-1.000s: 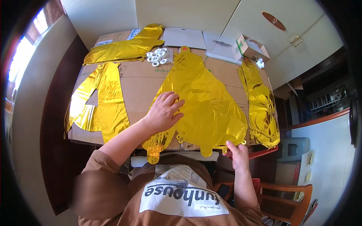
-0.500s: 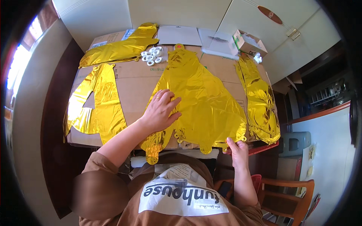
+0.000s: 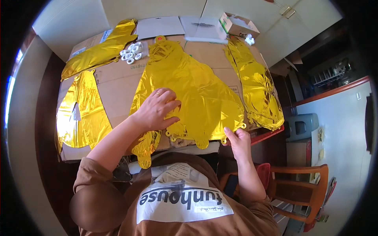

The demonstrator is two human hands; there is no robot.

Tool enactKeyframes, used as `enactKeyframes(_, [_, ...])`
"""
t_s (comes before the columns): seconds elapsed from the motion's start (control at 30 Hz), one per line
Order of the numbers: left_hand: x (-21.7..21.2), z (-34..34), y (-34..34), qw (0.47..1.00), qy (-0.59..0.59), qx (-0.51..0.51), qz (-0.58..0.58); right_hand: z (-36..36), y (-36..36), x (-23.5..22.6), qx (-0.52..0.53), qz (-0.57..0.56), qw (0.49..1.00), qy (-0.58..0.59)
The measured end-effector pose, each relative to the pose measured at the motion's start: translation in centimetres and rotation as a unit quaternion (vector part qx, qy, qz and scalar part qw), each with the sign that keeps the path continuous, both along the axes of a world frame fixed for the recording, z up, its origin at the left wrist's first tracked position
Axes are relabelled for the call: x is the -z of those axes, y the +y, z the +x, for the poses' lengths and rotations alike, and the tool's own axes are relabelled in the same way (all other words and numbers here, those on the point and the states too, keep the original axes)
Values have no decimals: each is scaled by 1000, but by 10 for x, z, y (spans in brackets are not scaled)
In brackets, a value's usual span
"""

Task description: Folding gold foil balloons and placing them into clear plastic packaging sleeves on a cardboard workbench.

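Observation:
A large flat gold foil balloon (image 3: 197, 88) lies spread over a cardboard sheet (image 3: 118, 84) on the table in front of me. My left hand (image 3: 155, 110) rests flat on its lower left part, fingers apart, a ring on one finger. My right hand (image 3: 238, 139) pinches the balloon's lower right edge near a small tab, at the table's front edge. A narrow gold tail (image 3: 145, 145) of the balloon hangs off the front edge below my left hand.
More deflated gold foil balloons lie at the left (image 3: 80, 114), far left (image 3: 100, 49) and right (image 3: 256, 84). Small white rings (image 3: 132, 51) sit near the back. White sheets (image 3: 159, 27) and a small cardboard box (image 3: 238, 25) lie at the far edge. An orange chair (image 3: 303, 188) stands at the lower right.
My view has shifted slightly closer to the table. Both hands stay in about the same places on the big balloon.

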State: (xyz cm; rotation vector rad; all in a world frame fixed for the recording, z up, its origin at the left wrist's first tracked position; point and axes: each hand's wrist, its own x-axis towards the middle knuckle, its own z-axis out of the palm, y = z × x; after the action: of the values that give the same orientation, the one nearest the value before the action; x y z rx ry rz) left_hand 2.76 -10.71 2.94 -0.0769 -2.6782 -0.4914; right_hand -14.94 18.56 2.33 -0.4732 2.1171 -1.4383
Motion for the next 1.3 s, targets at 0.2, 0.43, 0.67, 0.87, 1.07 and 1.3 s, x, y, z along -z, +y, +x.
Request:
enactKeyframes(0.2, [4, 1, -1, 999, -16, -2, 32, 19, -14, -18, 24, -25, 967, 252])
enactKeyframes(0.43, [5, 0, 0, 999, -14, -5, 28, 61, -54, -5, -99, -87, 866, 482])
enactKeyframes(0.67, [10, 2, -3, 999, -27, -6, 28, 44, -50, -9, -311, -153, 834, 429])
enactKeyframes(0.87, [6, 2, -2, 998, -37, -3, 45, -16, -57, 11, -238, -12, 812, 533])
enactKeyframes(1.07, [7, 2, -4, 998, -45, -4, 46, -3, -69, 16, -325, 34, 770, 548])
enactKeyframes(1.3, [7, 3, -3, 998, -38, -6, 46, -3, -69, 13, -340, 68, 755, 556])
